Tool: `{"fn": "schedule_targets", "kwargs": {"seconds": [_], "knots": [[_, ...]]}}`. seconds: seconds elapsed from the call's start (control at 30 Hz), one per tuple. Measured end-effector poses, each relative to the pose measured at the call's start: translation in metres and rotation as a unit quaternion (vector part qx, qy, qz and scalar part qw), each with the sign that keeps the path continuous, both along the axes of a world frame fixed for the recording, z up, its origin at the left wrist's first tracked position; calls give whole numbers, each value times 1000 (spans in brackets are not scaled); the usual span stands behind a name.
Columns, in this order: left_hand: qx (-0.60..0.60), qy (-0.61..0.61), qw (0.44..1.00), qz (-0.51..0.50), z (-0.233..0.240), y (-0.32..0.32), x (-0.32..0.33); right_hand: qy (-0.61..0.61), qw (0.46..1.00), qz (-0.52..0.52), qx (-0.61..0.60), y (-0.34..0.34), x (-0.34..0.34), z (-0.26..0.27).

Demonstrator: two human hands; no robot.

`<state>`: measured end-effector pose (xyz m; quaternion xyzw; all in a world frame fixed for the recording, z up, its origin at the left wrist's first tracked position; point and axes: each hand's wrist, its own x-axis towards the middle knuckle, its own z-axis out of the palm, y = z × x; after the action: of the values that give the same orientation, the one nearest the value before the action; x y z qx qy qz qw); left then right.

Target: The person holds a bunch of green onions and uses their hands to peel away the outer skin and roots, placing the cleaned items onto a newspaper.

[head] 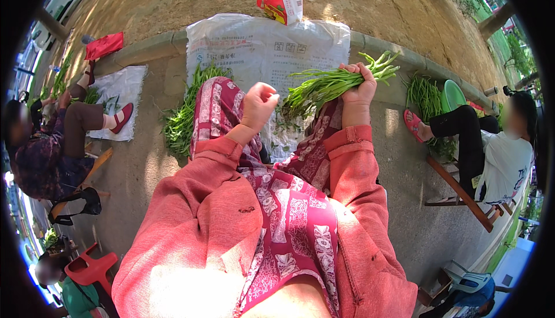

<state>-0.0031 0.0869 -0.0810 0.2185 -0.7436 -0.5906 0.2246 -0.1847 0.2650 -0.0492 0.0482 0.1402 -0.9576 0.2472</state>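
Note:
My right hand [359, 84] grips a bundle of long green leafy stems [323, 88] over my right knee, the stem ends out to the right and the darker ends hanging towards the middle. My left hand [260, 103] is raised over my left knee, fingers curled with thumb near the fingertips; whether something small is between them I cannot tell. A heap of leafy greens [184, 123] lies beside my left leg. A white woven plastic sack [269, 53] is spread flat before me, with loose leaf bits between my knees.
A red and white bag [282, 1] stands beyond the sack, past a stone kerb [162, 45]. People sit at left [39, 153] and right [505, 149]. Near the right person are greens [422, 97] and a green basin [452, 97]. A red plastic chair [91, 268] is at lower left.

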Motion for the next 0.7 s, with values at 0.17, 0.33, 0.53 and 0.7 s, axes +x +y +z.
{"fn": "schedule_targets", "kwargs": {"seconds": [0.17,0.33,0.53,0.7], "knots": [[-76,25,992,-97,-5,21,-7,6,1000,10,-3,-2,1,0],[-101,-32,990,-98,-4,27,-16,-8,1000,14,-6,-2,3,4],[-64,-79,990,-99,2,34,-20,1,1000,22,3,-3,4,5],[-24,-32,997,-65,-15,29,-26,12,999,29,10,-6,5,5]]}}
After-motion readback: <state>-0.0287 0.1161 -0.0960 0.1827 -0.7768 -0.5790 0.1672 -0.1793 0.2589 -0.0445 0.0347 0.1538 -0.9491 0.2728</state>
